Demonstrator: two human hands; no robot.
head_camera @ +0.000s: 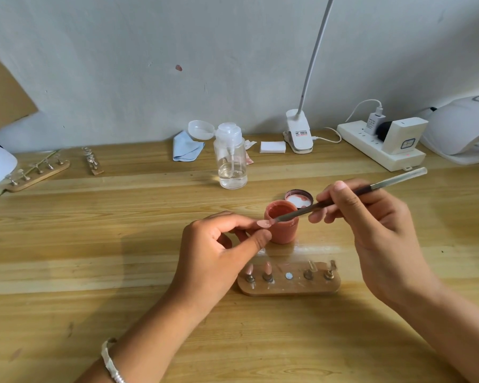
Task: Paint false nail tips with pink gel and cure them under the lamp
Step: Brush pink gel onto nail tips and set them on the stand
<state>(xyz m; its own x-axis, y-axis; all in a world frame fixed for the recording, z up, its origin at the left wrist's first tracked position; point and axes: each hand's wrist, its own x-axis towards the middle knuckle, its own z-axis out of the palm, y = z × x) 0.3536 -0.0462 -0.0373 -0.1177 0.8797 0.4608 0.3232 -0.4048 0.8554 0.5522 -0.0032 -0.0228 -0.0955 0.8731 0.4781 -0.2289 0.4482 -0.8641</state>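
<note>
Small pink-coated false nail tip (263,223) pinched betw. thumb & forefinger of left hand (219,252), just in front of open pink gel jar (282,230), w/ thin dark-handled brush (296,212) touching it. Brush pinched in right hand (376,230). Nearer: oval wooden stand (288,288) w/ two pink-painted tips (267,268); white curing lamp (459,128) far right.

pink nail tip (263,223) touching brush (343,199) over open gel pot (282,225).

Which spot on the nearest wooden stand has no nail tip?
The middle spot: only a pale dot there, with two pink tips to its left and two clear tips to its right.
</note>
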